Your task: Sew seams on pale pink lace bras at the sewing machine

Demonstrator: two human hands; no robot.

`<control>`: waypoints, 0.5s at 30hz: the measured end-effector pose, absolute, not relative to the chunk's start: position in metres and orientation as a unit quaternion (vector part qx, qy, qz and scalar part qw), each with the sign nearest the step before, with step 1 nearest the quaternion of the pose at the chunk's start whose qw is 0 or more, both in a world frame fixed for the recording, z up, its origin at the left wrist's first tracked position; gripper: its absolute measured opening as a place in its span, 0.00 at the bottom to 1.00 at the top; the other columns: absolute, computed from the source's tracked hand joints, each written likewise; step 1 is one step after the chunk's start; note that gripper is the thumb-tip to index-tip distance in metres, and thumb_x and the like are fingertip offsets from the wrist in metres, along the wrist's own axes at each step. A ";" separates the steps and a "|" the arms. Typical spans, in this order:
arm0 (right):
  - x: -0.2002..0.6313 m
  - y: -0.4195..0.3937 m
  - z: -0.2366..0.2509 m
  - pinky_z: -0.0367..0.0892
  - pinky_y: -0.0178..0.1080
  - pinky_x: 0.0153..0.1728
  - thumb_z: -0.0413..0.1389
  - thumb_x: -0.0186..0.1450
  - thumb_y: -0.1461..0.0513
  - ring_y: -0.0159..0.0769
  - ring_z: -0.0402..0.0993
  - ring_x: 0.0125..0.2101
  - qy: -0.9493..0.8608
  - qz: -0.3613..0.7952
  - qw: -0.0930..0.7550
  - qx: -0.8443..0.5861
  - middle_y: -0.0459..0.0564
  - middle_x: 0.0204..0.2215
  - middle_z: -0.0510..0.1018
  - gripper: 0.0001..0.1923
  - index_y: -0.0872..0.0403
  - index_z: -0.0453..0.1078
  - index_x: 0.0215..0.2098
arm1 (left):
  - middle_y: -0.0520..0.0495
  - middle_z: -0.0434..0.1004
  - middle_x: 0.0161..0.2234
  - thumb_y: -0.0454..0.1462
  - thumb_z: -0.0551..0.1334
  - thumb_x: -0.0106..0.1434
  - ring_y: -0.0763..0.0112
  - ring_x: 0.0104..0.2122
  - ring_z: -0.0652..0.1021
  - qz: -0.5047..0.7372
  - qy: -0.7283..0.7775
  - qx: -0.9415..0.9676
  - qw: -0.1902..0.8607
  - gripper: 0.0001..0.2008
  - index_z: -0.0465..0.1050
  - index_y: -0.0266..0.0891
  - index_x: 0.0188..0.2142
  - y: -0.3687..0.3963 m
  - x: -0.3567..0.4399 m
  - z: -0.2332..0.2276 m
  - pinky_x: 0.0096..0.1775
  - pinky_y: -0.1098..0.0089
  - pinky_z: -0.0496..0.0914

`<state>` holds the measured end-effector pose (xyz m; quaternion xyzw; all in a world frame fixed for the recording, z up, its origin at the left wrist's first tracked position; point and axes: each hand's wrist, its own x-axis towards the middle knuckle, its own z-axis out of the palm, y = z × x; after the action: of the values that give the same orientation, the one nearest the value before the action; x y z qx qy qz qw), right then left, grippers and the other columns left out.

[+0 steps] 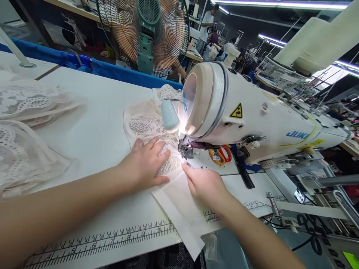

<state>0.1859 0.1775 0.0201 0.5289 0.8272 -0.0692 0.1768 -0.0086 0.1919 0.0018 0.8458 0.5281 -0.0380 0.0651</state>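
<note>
Lace fabric point(157, 130) under sewing machine point(252, 116); left hand point(144, 164), right hand point(206, 185) fingers flat, released, pressing it.

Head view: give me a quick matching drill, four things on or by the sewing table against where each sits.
Things:
1. left hand
2. right hand
3. scissors
4. fan

Places:
A. behind the table's far edge
B. flat on the lace fabric
C. under the sewing machine arm
D. on the plain fabric by the presser foot

Pairs: 1-B, 2-D, 3-C, 4-A
</note>
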 end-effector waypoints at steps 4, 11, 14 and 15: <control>0.186 0.178 0.022 0.55 0.38 0.23 0.44 0.66 0.65 0.41 0.77 0.34 0.828 -0.078 0.189 0.522 0.51 0.36 0.82 0.29 0.49 0.55 0.66 | 0.32 0.41 0.68 0.53 0.58 0.60 0.33 0.65 0.48 -0.068 0.594 0.798 0.075 0.37 0.57 0.41 0.64 0.183 -0.015 0.000 0.52 0.31 0.58; 0.179 0.183 0.031 0.59 0.37 0.23 0.47 0.65 0.66 0.42 0.77 0.33 0.814 -0.100 0.235 0.523 0.53 0.34 0.82 0.32 0.52 0.50 0.67 | 0.35 0.41 0.69 0.53 0.57 0.59 0.40 0.65 0.53 -0.073 0.594 0.798 0.079 0.36 0.57 0.41 0.64 0.194 -0.022 0.000 0.56 0.45 0.60; 0.174 0.187 0.034 0.62 0.37 0.24 0.48 0.63 0.68 0.43 0.78 0.31 0.803 -0.104 0.257 0.527 0.54 0.33 0.81 0.35 0.54 0.46 0.68 | 0.37 0.39 0.69 0.52 0.58 0.59 0.39 0.64 0.55 -0.088 0.602 0.788 0.098 0.37 0.56 0.41 0.64 0.203 -0.020 0.006 0.58 0.47 0.59; 0.173 0.188 0.034 0.63 0.37 0.24 0.49 0.62 0.69 0.43 0.78 0.31 0.802 -0.105 0.262 0.527 0.55 0.32 0.81 0.37 0.55 0.45 0.69 | 0.38 0.39 0.69 0.51 0.59 0.58 0.38 0.63 0.56 -0.092 0.605 0.784 0.104 0.37 0.56 0.41 0.65 0.206 -0.020 0.007 0.58 0.48 0.59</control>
<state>0.1729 0.1877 0.0341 0.5273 0.8016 -0.1047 0.2618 -0.0200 0.2058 0.0074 0.7840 0.6050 -0.0921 0.1037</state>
